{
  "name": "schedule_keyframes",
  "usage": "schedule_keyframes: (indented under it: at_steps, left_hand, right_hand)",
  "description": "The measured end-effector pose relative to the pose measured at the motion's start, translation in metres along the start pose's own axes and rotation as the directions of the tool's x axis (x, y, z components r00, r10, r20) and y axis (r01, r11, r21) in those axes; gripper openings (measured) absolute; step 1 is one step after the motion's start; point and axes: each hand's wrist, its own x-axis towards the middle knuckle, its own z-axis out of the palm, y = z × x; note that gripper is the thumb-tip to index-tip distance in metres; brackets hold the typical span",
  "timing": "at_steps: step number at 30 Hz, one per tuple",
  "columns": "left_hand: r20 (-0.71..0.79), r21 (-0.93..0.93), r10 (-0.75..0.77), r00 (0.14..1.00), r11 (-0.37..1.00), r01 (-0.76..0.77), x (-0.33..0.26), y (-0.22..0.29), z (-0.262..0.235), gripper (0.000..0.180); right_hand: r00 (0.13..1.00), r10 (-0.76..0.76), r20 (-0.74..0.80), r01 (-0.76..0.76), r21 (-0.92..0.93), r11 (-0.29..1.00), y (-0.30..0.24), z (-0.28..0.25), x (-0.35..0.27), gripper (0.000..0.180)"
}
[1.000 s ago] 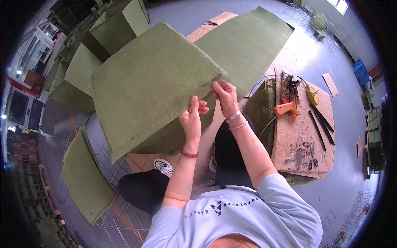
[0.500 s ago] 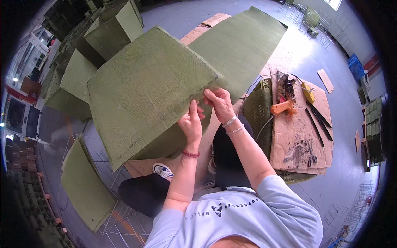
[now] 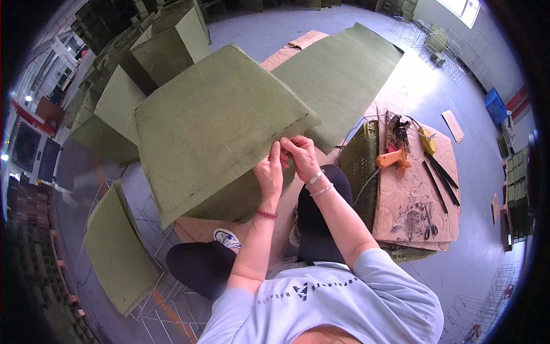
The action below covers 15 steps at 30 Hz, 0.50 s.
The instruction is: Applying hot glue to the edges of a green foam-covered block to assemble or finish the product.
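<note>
Both hands pinching the near edge of a green felt-covered box.

I see my left hand (image 3: 269, 172) and right hand (image 3: 299, 153) side by side, fingertips closed on the edge of the green box (image 3: 217, 120) (tilted up before my knees). Beyond my right, a cardboard sheet (image 3: 415, 195) carries an orange glue gun (image 3: 392, 159); a long green mat (image 3: 341, 71) lies on the floor.

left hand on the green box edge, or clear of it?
Touching. The head view shows the left hand with fingertips pressed onto the near edge of the green felt-covered box, beside the right hand.
</note>
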Motion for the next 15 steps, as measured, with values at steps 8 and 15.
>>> schedule_keyframes:
  at_steps: [8,15]
  left_hand:
    - [-0.133,-0.079,-0.118,0.984,0.991,0.109,-0.012,0.015,-0.016,0.042]
    - [-0.071,-0.070,-0.086,0.994,0.994,0.081,-0.006,-0.001,-0.027,0.043]
  right_hand:
    - [0.971,-0.139,-0.195,0.119,-0.112,0.987,0.006,0.017,0.006,0.017]
    - [0.996,0.031,-0.083,-0.036,-0.054,0.998,0.014,0.017,-0.012,0.018]
